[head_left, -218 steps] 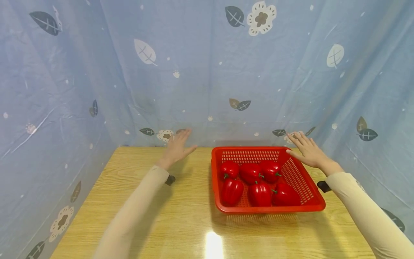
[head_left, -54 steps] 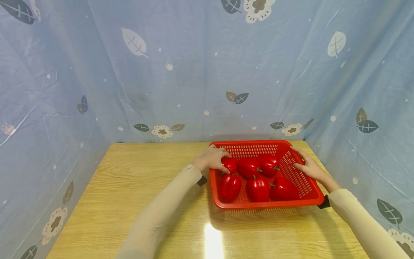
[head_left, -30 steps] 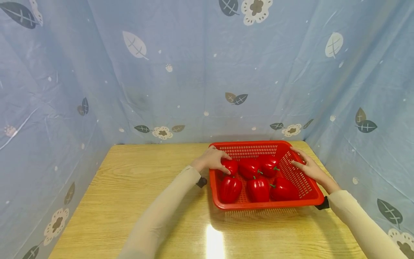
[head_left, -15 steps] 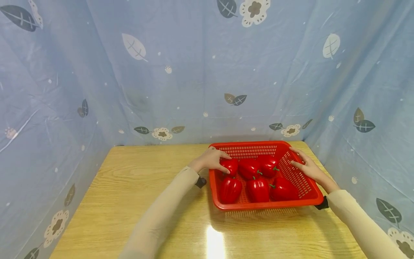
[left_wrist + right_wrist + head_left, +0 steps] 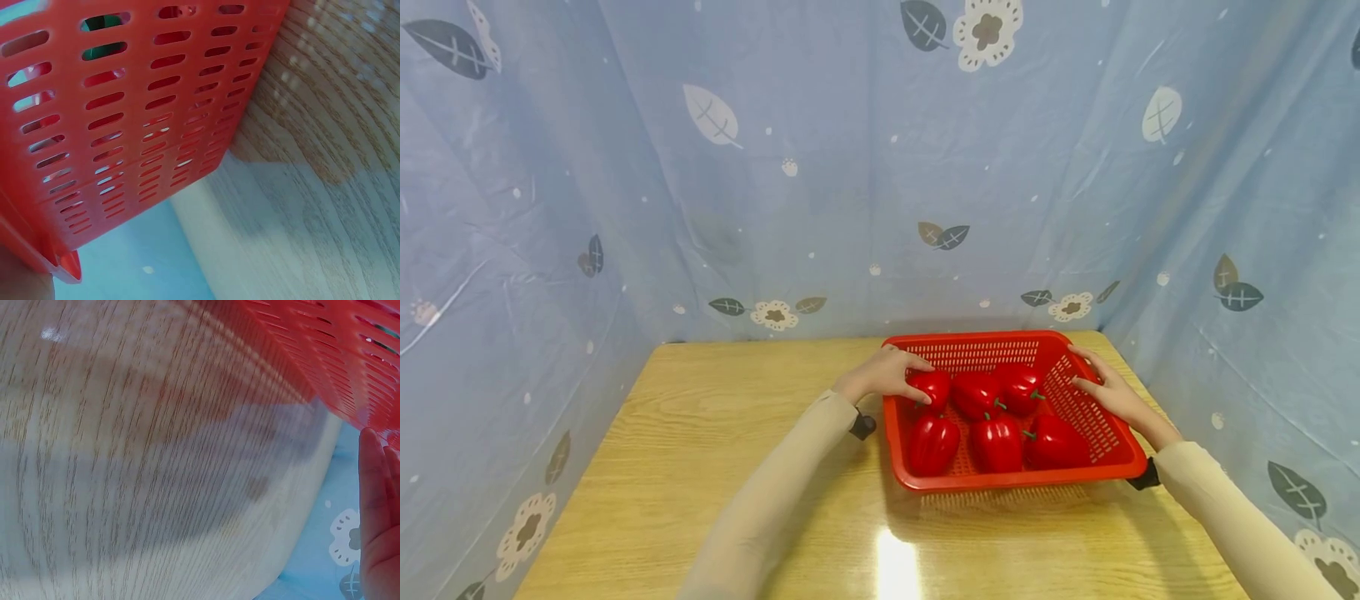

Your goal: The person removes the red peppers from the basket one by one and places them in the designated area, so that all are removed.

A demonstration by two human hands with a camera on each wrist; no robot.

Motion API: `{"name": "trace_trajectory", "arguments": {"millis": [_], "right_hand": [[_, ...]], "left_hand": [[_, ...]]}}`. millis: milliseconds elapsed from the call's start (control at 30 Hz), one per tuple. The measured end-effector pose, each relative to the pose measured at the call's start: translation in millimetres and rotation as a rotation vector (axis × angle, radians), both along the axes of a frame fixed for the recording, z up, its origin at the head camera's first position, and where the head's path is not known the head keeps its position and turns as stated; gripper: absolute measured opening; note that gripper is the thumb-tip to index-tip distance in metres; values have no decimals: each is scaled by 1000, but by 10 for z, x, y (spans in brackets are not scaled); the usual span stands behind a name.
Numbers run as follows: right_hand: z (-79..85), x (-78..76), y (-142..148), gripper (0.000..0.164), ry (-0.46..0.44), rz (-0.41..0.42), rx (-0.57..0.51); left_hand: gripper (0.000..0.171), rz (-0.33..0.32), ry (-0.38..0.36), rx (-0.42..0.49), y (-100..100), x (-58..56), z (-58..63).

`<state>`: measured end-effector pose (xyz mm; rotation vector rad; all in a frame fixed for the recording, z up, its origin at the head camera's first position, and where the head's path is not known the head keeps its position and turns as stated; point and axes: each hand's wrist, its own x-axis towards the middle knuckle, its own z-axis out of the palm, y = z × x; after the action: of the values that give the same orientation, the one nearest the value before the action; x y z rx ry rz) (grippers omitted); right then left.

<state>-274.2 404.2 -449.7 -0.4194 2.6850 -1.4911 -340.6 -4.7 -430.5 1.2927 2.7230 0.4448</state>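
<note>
A red plastic basket [image 5: 1000, 481] stands on the table with several red bell peppers in it. My left hand [image 5: 883, 374] reaches over its left rim. Thumb and fingers lie around the back-left bell pepper [image 5: 936, 386], gripping it; the wrist view shows only the slotted basket wall [image 5: 125, 125] and a bit of the hand. At the right rim rests my right hand [image 5: 1118, 394], its fingers mostly straight along the back-right corner and its thumb on the inner side. Straight fingers [image 5: 373, 481] touch the red wall in the right wrist view.
The wooden table [image 5: 722, 433] extends to the left of the basket. A blue curtain [image 5: 820, 208] with leaves and flowers encloses the back and both sides. Other bell peppers [image 5: 997, 443] lie close to the held one.
Since the earliest frame, my left hand has moved right and down onto the back-left bell pepper. My right hand has lowered to the basket's right rim. Over the last second both hands barely move.
</note>
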Motion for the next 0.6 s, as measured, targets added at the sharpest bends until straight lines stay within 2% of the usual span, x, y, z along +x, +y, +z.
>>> {"name": "trace_trajectory", "arguments": {"millis": [333,600], "right_hand": [[-20,15,-5,59,-37,23,-80],[-21,8,-4,59,-9,12,-39]], "left_hand": [[59,-27,-41,125,-73,-10,-18],[63,-27,-80,179,-132,-3,10]]}}
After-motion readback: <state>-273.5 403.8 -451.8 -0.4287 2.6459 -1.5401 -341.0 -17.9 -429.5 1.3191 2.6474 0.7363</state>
